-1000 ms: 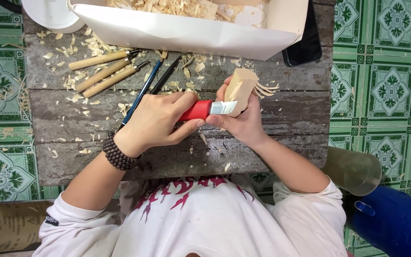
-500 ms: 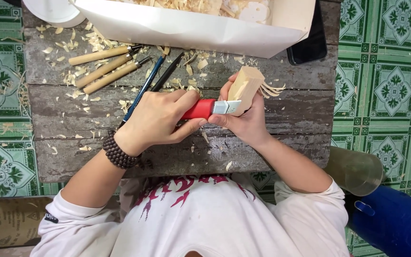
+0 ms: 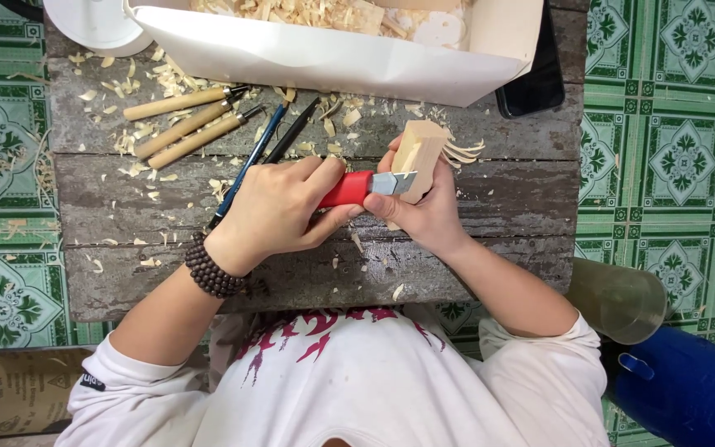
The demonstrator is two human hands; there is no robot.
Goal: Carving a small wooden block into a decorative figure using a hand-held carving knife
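Bare planks [image 3: 506, 207] beside cardboard box [image 3: 333, 62]

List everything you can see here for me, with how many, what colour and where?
wood block: one, pale, held over the table's middle
knife: one, red handle, blade against the block
wooden-handled tools: three, tan, table's upper left
pens: two, blue and black, beside the tools
box: one, white, top, holding shavings
shavings: many, pale, scattered on the table
table: one, grey weathered planks
phone: one, black, by the box
floor tiles: green patterned
bead bracelet: one, brown, left wrist
left hand: grips the knife
right hand: holds the block
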